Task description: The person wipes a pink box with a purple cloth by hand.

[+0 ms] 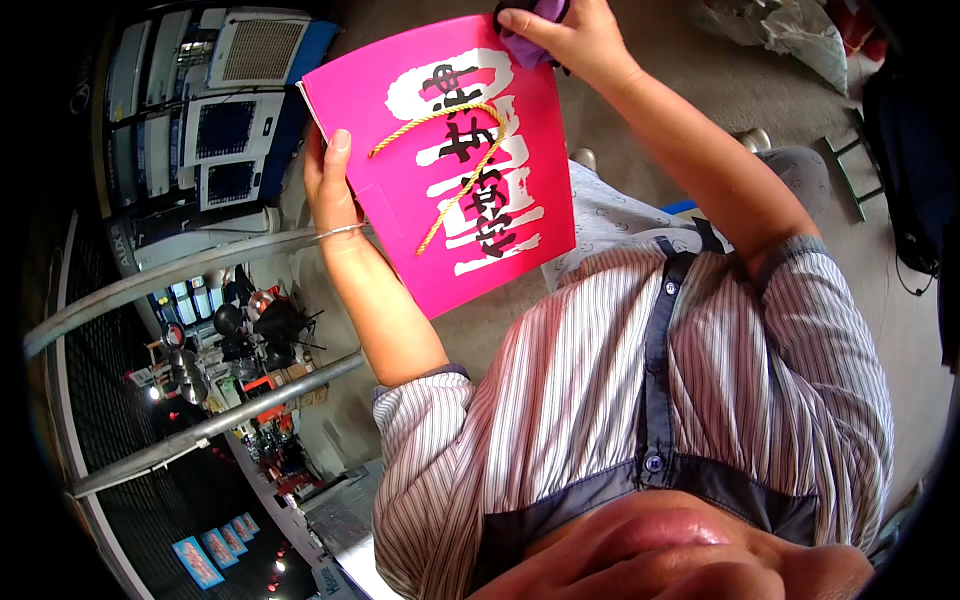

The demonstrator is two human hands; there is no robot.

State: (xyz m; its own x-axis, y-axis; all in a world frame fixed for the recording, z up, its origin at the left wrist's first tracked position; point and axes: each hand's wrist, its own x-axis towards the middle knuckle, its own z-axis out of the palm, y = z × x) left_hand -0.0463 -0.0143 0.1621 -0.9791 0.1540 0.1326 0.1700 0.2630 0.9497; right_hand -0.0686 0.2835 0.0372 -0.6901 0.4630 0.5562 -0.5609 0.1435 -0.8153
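Observation:
A bright pink paper gift bag (547, 172) with white and black lettering is held tilted in front of my body. A twisted gold cord handle (450, 202) lies across its face. My left hand (330, 176) grips the bag's left edge, thumb on the near side and the fingers partly hidden behind. At the bag's upper right corner, my right hand (562, 34) holds a bunched purple cloth (529, 45) against it; some of its fingers are hidden by the cloth or cut off by the picture's top edge.
Metal rails (225, 414) run at the left, one passing close by my left wrist. Beyond them are shelves of boxed goods and a cluster of pans (184, 367). A white plastic bag (806, 41) lies on the floor at upper right, near a dark green metal frame (847, 169).

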